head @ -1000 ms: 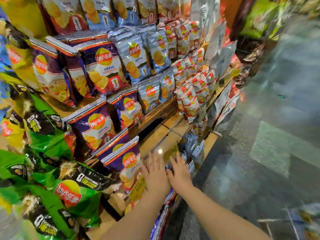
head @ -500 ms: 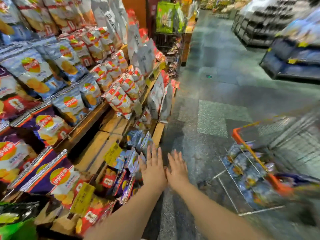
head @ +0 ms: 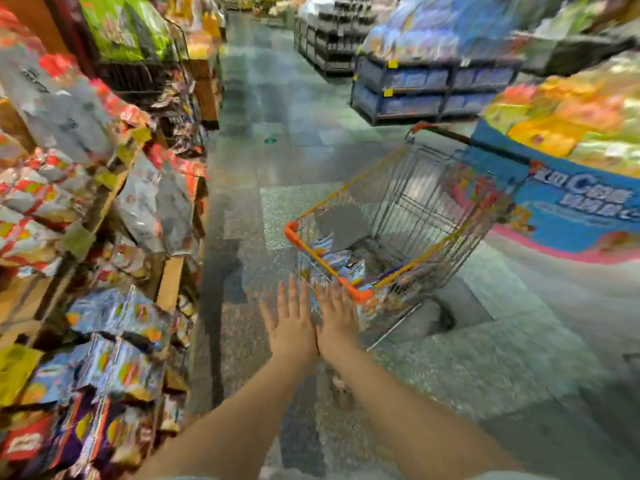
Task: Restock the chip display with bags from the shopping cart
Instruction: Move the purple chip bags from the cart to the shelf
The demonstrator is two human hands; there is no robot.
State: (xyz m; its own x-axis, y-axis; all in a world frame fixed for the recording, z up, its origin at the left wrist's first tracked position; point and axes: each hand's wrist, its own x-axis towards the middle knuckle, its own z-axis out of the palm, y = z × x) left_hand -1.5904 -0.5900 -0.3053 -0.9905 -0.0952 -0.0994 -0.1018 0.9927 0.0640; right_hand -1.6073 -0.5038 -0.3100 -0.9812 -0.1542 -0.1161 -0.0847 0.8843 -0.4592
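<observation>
Supermarket aisle with speckled grey-green floor (head: 311,140), strongly motion-blurred throughout. Chip display (head: 104,209) along the left edge of the aisle: tiered wooden shelves packed with bags, silver-and-red ones on the upper tiers, blue and purple ones (head: 114,317) on the lower tiers; print on the bags illegible through the blur. Shopping cart (head: 398,237) on the floor right of centre, wire basket with orange rim and corner caps, its near corner just beyond the fingertips. Bags in the cart (head: 341,263) lying at the bottom of the basket near the front wall, blue and white, details too blurred to read; flat grey patch above them, nature unclear. Left hand (head: 291,327) and right hand (head: 337,323) extended forward side by side over the floor, palms down, fingers straight and slightly spread, inner edges touching or nearly touching; both empty, neither in contact with cart or bag. Right fingertips overlapping the cart's near corner in the view, contact not discernible. Blue promotional bin (head: 568,199) heaped with yellow and orange packets just beside the cart's far right side. Dark low shelving (head: 422,88) stacked with blue packs across the aisle at upper right.
</observation>
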